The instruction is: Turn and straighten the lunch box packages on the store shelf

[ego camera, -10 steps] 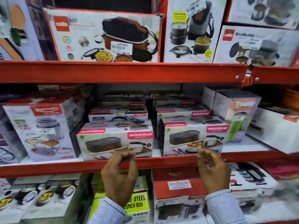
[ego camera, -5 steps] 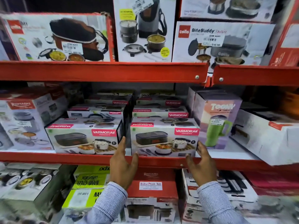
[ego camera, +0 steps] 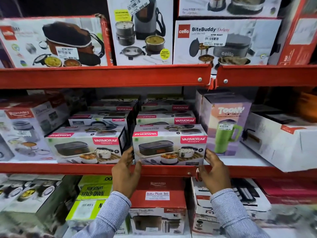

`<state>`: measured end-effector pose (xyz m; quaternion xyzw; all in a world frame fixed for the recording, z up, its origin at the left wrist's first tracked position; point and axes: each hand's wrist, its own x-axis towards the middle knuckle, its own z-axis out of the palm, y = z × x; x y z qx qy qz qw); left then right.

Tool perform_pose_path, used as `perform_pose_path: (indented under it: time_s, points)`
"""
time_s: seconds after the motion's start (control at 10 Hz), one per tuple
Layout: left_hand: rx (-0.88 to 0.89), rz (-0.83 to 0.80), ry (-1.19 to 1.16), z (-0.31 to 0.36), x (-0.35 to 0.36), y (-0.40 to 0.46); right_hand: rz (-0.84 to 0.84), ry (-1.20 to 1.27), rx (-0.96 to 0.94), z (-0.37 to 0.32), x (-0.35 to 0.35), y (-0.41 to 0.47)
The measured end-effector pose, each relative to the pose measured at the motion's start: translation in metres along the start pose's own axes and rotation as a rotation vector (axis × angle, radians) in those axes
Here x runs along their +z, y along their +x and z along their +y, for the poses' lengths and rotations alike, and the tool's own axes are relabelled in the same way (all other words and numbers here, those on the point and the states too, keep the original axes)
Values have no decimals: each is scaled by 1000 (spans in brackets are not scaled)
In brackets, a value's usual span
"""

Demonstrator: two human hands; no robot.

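Red shelf (ego camera: 68, 169) carries front Varmora box (ego camera: 169, 148), sandwiched between left grip (ego camera: 126, 170) and right grip (ego camera: 214, 172); both grips straight-fingered, pressing its side ends, neither wrapped round it

One head-worn wide-angle camera faces the red metal store shelf (ego camera: 68, 169) head-on at close range, middle tier centred, neighbouring tiers at top and bottom.

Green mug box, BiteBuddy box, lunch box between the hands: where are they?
Green mug box (ego camera: 223, 141), head view, pictured mug.
BiteBuddy box (ego camera: 228, 42), head view, front face.
Lunch box (ego camera: 169, 150), head view, front face.
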<state>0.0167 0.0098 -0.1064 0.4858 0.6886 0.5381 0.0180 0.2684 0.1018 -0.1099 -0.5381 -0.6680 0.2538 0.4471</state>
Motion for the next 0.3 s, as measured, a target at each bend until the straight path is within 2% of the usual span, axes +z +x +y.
perform_pose_path:
  time_s: [0.2,0.3]
  points:
    - [-14,-30,-12,3,-8,-4,-8,33,43,-5,-3,-10]
    - [81,31,-1,18,-16,-3,126,-18,-75,-26,-8,-16]
